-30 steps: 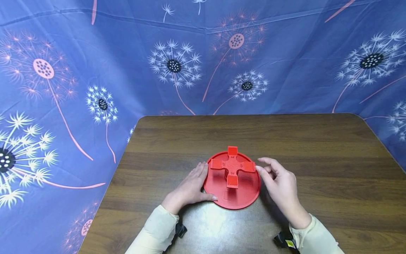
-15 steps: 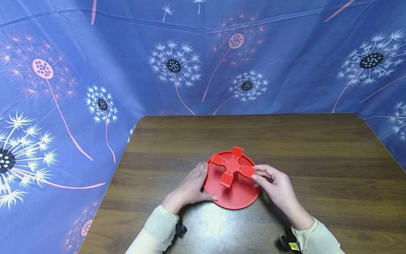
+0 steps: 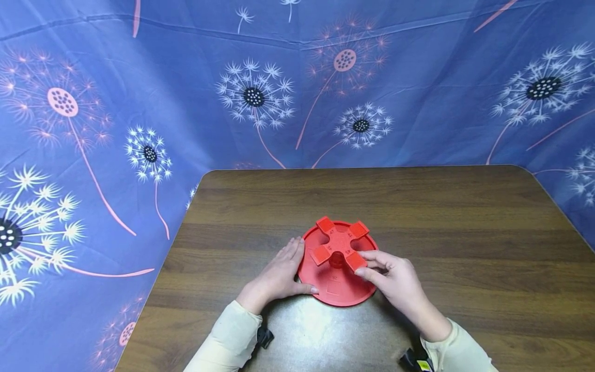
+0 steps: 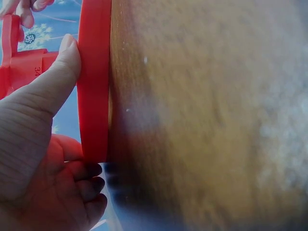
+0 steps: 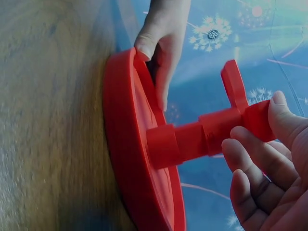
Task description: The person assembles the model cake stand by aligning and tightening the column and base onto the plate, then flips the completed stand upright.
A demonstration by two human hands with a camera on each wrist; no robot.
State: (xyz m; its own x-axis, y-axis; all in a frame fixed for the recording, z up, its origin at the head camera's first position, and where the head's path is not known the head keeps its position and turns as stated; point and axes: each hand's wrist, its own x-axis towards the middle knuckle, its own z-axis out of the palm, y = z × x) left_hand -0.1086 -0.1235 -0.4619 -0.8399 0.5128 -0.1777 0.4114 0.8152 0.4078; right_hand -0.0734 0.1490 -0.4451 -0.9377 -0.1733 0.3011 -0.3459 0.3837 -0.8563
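A red round base (image 3: 341, 295) with a raised rim lies flat on the table in the head view. From its middle rises a stepped post (image 5: 190, 143), topped by a red cross-shaped handle (image 3: 340, 241) with small marks on its arms. My left hand (image 3: 279, 271) holds the base at its left side, thumb over the front rim and fingers along the outer edge. At the near right, my right hand (image 3: 395, 279) pinches one arm of the handle between thumb and fingers. The right wrist view shows its other fingers loosely curled beside the post.
The brown wooden table (image 3: 465, 222) reaches back to a blue dandelion-print cloth (image 3: 186, 77). Black wrist devices sit below both cuffs, such as the right one (image 3: 411, 359).
The cross-shaped handle has turned clockwise as seen from above. My right hand has taken hold of one arm and moved left and nearer with it. My left hand and the base stay put.
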